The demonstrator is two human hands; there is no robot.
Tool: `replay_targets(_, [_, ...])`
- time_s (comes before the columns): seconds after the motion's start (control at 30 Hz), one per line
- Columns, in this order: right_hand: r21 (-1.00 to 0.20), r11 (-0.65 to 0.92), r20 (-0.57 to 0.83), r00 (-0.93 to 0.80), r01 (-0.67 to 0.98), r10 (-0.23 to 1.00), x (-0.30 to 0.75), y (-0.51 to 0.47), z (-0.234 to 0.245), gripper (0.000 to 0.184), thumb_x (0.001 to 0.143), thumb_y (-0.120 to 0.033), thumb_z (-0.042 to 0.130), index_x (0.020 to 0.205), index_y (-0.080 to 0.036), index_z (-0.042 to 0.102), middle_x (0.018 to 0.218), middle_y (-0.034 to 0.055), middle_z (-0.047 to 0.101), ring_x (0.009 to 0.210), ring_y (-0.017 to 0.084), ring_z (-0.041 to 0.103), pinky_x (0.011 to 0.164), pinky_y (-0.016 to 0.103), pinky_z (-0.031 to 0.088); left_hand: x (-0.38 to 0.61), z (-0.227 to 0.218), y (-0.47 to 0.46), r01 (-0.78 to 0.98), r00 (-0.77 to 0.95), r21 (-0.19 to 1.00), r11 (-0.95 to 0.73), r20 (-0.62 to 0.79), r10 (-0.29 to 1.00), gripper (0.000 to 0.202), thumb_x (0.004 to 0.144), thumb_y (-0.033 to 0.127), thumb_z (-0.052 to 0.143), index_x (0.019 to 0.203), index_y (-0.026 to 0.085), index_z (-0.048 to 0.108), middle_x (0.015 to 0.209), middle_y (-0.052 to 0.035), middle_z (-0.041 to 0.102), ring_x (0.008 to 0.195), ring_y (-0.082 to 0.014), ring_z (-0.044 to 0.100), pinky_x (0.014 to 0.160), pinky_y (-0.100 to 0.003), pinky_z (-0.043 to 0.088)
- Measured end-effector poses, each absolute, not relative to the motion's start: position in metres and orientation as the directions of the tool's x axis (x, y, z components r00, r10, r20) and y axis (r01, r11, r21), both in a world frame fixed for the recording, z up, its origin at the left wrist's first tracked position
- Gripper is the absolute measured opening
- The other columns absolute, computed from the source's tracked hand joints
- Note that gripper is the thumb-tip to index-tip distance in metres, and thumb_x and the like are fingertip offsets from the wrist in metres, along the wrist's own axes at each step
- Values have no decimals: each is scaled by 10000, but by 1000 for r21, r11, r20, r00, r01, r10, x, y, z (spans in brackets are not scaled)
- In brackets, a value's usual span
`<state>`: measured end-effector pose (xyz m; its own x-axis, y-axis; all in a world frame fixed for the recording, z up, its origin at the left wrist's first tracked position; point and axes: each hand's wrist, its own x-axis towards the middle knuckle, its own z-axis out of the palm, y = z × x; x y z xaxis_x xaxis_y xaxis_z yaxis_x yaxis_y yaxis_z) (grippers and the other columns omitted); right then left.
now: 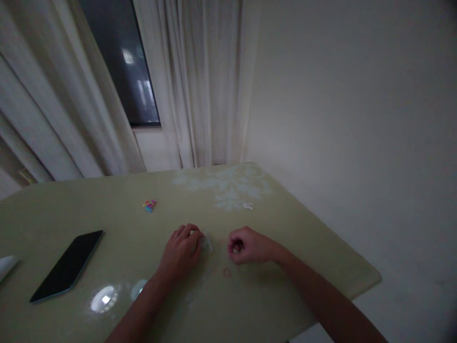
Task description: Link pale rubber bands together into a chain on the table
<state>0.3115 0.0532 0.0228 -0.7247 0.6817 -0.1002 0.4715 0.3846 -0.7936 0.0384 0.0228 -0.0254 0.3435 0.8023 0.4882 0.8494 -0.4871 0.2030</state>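
Both of my hands rest on a pale green table [107, 200] in dim light. My left hand [180, 252] has its fingers curled and pinches a small clear plastic item [206, 244] at its fingertips. My right hand [246, 246] is closed in a loose fist a little to the right; what it holds, if anything, is too small to make out. A small pinkish ring [227, 272] lies on the table just in front of the two hands. A little heap of colourful beads [149, 205] sits farther back on the left.
A dark phone [67, 264] lies face up at the left. A tiny white piece [247, 206] rests on the table's floral print at the back. Curtains [200, 81] and a dark window [121, 62] stand behind; the table's right edge [321, 219] meets a bare wall.
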Motion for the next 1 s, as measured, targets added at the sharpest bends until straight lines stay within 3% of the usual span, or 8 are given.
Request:
replay_targets(0.17, [-612, 567, 17, -707, 552, 707, 280, 77, 50, 150, 746, -240, 758, 874, -162, 776, 725, -18, 644, 662, 119, 560, 615, 220, 378, 37, -30, 24, 846, 358, 199, -494, 474, 804, 298, 921, 122, 535, 1037, 257, 774, 1076, -93, 719, 966, -271, 643, 869, -417, 523])
replay_targets(0.33, [-456, 647, -39, -740, 611, 672, 233, 108, 59, 180, 779, -254, 738, 917, -167, 814, 777, 12, 724, 692, 130, 593, 608, 219, 371, 31, -26, 23, 818, 191, 372, -438, 543, 818, 311, 917, 93, 457, 986, 220, 732, 1017, -83, 704, 977, -256, 646, 887, -395, 524])
replay_targets(0.57, [-422, 634, -155, -741, 647, 653, 210, 119, 33, 231, 805, -321, 744, 976, -189, 826, 837, 31, 772, 708, 140, 636, 596, 212, 381, 23, -28, 23, 831, 52, 440, -341, 548, 835, 294, 955, 182, 458, 1083, 206, 721, 1069, -94, 725, 1001, -283, 648, 903, -440, 512])
replay_targets(0.77, [-372, 644, -147, -728, 668, 670, 213, 115, 30, 272, 800, -380, 748, 976, -188, 827, 845, 48, 782, 722, 167, 657, 580, 227, 378, 25, -30, 25, 827, 60, 456, -328, 509, 859, 305, 987, 240, 444, 1121, 194, 714, 1105, -106, 731, 1027, -293, 651, 929, -464, 508])
replay_targets(1.0, [-513, 646, -106, -788, 566, 606, 220, 126, 31, 177, 848, -233, 727, 969, -160, 833, 838, 35, 790, 727, 131, 665, 646, 200, 423, 22, -31, 25, 822, 48, 467, -325, 513, 857, 303, 989, 270, 449, 1105, 198, 719, 1076, -104, 743, 1011, -295, 672, 922, -467, 522])
